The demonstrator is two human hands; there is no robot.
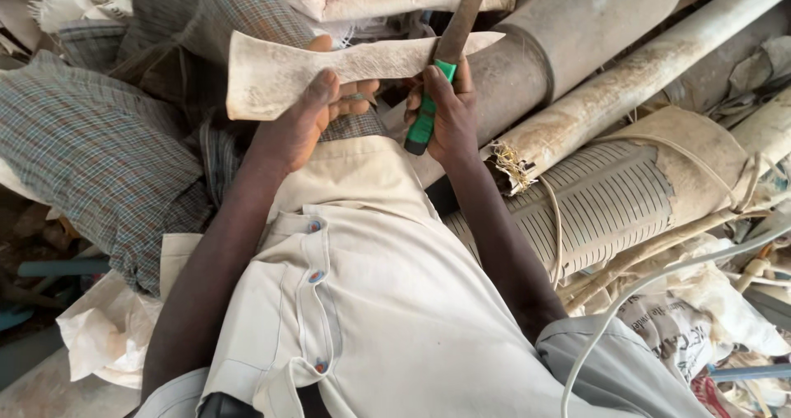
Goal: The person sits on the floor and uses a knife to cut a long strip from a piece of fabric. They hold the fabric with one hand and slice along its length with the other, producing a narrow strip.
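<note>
- The pale slab [329, 68], a flat, waisted piece flaring wide at its left end and tapering to a point at the right, lies crosswise above the person's lap, toward twelve o'clock in the view.
- The left hand [309, 117] pinches the slab at its narrow waist, thumb on top and fingers curled beneath, seemingly to steady it against the tool's push.
- The file [461, 18], a long dark bar, crosses the slab's upper edge at about one o'clock of the left hand; its angle suggests it bears on that edge.
- The right hand [449, 113] is wrapped tight round the file's green handle [424, 113], thumb laid along it, a grip that would give control of the stroke.
- Whether the file's face touches the slab or sits just above it is hard to tell from here.
- Below, at six o'clock, a cream shirt [371, 303] with buttons covers the lap.
- At nine o'clock lies checked cloth [99, 154].
- From two to four o'clock lie grey pipes [626, 80] and a slotted pipe [610, 204], stacked side by side, with cords [659, 257] draped over them.
</note>
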